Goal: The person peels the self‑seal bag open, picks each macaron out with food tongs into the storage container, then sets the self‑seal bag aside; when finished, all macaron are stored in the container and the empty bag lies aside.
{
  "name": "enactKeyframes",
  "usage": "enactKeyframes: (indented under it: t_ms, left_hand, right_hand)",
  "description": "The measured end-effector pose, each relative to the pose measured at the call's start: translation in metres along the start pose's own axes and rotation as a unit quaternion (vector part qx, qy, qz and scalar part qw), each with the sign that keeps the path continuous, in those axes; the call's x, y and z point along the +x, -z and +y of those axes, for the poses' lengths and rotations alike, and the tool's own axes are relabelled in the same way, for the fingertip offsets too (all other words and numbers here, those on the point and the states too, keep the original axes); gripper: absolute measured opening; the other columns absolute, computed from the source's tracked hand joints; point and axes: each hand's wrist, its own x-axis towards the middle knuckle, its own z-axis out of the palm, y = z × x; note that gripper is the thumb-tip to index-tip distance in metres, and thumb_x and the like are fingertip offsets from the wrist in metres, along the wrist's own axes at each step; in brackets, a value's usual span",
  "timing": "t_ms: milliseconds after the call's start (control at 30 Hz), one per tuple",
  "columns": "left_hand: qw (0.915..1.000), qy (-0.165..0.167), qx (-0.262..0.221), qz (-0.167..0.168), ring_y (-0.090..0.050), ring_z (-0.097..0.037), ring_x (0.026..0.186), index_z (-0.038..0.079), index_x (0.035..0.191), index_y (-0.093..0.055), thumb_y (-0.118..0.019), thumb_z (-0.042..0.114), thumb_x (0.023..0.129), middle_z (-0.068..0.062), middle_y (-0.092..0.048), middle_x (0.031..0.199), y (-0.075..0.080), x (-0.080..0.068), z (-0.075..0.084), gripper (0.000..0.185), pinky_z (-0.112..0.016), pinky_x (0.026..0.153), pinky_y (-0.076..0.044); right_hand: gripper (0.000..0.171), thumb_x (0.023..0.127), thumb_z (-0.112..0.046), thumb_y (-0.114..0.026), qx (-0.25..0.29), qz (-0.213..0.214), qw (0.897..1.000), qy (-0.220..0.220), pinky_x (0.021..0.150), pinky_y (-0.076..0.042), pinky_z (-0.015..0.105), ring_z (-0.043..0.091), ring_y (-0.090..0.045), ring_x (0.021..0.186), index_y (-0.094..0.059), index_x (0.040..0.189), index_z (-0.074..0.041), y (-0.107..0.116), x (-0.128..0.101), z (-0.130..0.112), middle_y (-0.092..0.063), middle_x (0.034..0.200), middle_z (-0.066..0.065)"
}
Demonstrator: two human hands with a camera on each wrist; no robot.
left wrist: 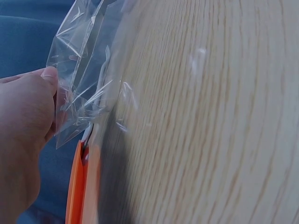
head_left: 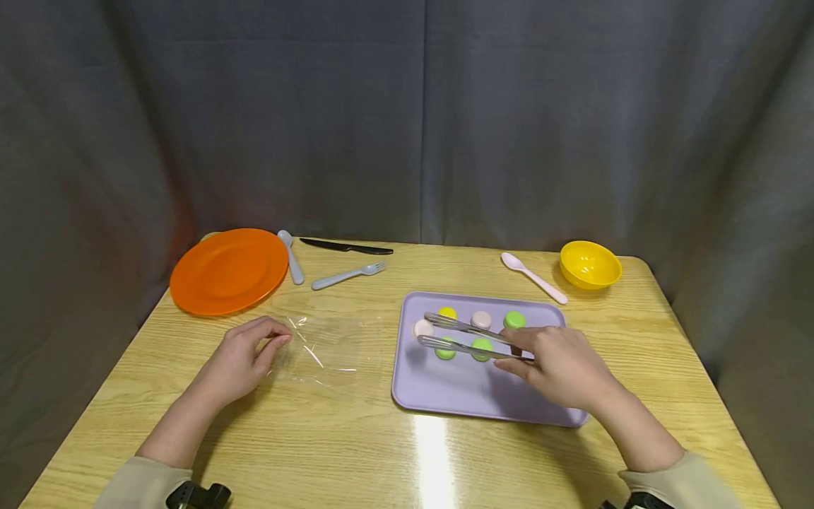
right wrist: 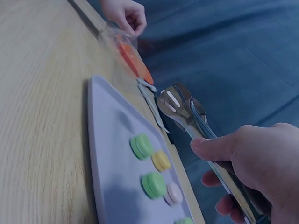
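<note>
Between finger and thumb, my left hand pinches the edge of a clear plastic bag; the bag hangs from the fingers in the left wrist view. My right hand grips metal tongs over a lilac tray. A pale pink macaron shows between the tong tips, above the tray's left side. Lying on the tray are several green macarons, a yellow macaron and another pink macaron. Something dark brown is partly hidden behind the right fingers.
An orange plate sits at the back left, beside a grey spoon, a grey fork and a black knife. At the back right are a pink spoon and a yellow bowl. Grey curtains surround the table.
</note>
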Motion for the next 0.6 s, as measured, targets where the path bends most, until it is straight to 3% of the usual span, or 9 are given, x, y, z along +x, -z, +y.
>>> enactKeyframes:
  t_ms: [300,600]
  left_hand:
    - [1.0000,-0.001,0.002,-0.002,-0.069,-0.014,0.092,0.010,0.103,-0.074,-0.078,-0.001,0.095,0.007,-0.071,0.099,0.001,0.000,0.000,0.014,-0.033,0.081,-0.058]
    - [1.0000,0.001,-0.002,-0.003,-0.070,-0.015,0.092,0.010,0.103,-0.074,-0.077,-0.001,0.096,0.006,-0.071,0.100,0.000,-0.001,-0.001,0.014,-0.037,0.080,-0.059]
  right_hand:
    - [0.025,0.093,-0.038,-0.084,-0.016,0.022,0.999,-0.023,0.050,-0.032,0.026,-0.001,-0.040,0.055,-0.061,0.085,-0.034,0.013,-0.035,0.023,-0.045,0.067,-0.024]
    - [0.017,0.088,-0.035,-0.088,-0.033,0.018,0.997,-0.072,0.050,-0.031,0.026,-0.001,-0.040,0.055,-0.074,0.097,-0.030,0.022,-0.068,0.044,-0.047,0.066,-0.026]
